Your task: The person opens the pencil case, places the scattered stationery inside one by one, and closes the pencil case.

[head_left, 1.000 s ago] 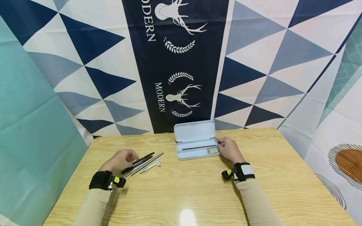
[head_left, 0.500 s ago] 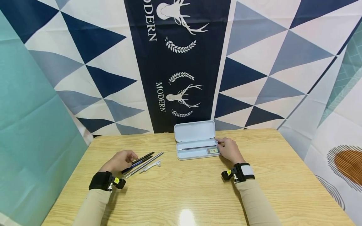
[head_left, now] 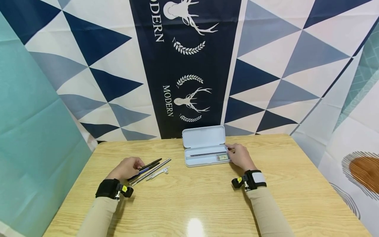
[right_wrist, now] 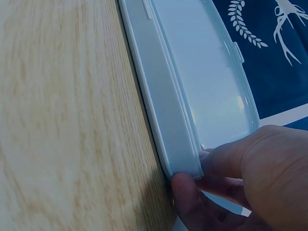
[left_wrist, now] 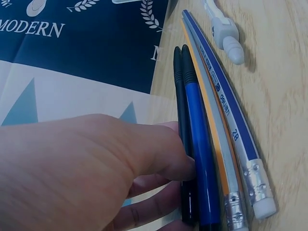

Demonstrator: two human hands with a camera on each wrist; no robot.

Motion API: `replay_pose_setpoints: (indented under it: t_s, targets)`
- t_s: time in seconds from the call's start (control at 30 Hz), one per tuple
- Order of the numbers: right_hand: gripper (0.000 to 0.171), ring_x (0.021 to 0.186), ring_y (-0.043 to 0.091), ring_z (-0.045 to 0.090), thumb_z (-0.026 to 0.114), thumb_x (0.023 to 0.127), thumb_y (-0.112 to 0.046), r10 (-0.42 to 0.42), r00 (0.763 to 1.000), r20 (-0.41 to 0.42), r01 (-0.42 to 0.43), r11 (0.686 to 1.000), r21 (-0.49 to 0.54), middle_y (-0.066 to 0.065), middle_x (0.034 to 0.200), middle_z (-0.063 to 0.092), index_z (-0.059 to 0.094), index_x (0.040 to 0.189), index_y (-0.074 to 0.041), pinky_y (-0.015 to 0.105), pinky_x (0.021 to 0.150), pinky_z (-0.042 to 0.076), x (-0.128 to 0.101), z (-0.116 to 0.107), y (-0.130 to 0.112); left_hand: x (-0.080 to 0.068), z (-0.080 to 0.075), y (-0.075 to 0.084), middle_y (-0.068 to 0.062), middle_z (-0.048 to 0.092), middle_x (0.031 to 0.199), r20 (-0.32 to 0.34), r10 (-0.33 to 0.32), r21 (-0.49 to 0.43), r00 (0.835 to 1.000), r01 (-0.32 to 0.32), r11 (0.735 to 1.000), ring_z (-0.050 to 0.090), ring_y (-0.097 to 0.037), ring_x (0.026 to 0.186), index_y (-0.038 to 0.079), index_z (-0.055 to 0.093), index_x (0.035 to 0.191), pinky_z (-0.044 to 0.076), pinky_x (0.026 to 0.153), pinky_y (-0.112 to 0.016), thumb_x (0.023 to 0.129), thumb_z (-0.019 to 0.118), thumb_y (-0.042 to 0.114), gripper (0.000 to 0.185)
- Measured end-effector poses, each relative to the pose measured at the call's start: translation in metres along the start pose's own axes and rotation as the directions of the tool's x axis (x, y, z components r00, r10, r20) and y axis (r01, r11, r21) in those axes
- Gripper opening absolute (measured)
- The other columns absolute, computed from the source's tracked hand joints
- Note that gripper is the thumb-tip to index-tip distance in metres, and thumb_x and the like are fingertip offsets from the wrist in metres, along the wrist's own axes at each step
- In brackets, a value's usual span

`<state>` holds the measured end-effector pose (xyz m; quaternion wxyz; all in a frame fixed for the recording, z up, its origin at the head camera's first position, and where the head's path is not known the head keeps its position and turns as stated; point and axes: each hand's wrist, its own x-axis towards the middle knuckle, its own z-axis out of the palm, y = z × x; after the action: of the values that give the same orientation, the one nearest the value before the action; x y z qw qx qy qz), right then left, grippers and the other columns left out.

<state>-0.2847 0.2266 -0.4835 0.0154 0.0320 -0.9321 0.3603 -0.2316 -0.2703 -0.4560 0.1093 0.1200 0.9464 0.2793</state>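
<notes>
Currently at the left hand (head_left: 125, 168): thumb and fingers are curled together round a black pen (left_wrist: 181, 103), pinching its barrel toward the lower end; how firmly cannot be told.
Black pen's handling: probably light, stiff and a little slick, hard to damage; the middle of the barrel should be the steadiest place to take hold, though its neighbour leaves little room for fingertips.
Blue pen (left_wrist: 202, 154): against the black pen, just beside the left thumb; likely just as smooth and ready to roll if nudged.
Pencils: an orange-and-grey pencil (left_wrist: 222, 144) and a white-and-blue pencil (left_wrist: 237, 125) lie to the right of the left hand, past the blue pen; they look light and rigid, with points that could snap.
White jointed tool (left_wrist: 225, 33): beyond the pencils from the left hand, perhaps a compass.
Right hand (head_left: 241, 158): thumb and fingers bent round the right-hand end of a pencil case (head_left: 204, 137), gripping it by the corners.
Pencil case's handling: lid raised, seemingly thin and stiff; it would likely slide on the tabletop (head_left: 177, 204) without that hold.
Inside, left of the right hand: a slim dark stick (head_left: 207, 154) and a small block (head_left: 222, 157).
</notes>
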Motion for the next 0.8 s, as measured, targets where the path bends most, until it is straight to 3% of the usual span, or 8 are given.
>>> replay_pose_setpoints:
  t_s: [0.23,0.8]
  targets:
    - [0.041,0.074,0.018,0.071,0.062,0.110,-0.003,0.000,1.000,-0.002,0.000,1.000,0.000,0.038,0.142,0.070,0.068,0.151,0.003,0.024,0.058,0.054,0.0002,-0.0005,-0.0010,0.0008,-0.0002,0.0020,-0.012,0.069,0.096,0.013,0.018,-0.012,1.000,-0.018,1.000,0.057,-0.021,0.087,0.003,0.074,0.109,0.051,0.085,-0.040,0.097,0.071,-0.010,0.018]
    - [0.042,0.078,0.020,0.073,0.062,0.110,-0.003,-0.007,1.000,0.000,0.007,1.000,0.001,0.040,0.144,0.068,0.067,0.151,0.005,0.024,0.058,0.055,-0.0010,-0.0004,-0.0023,0.0004,-0.0013,0.0035,-0.012,0.069,0.098,0.038,0.040,0.008,0.999,-0.040,0.999,0.058,-0.021,0.088,0.003,0.072,0.111,0.050,0.085,-0.040,0.099,0.067,-0.009,0.018]
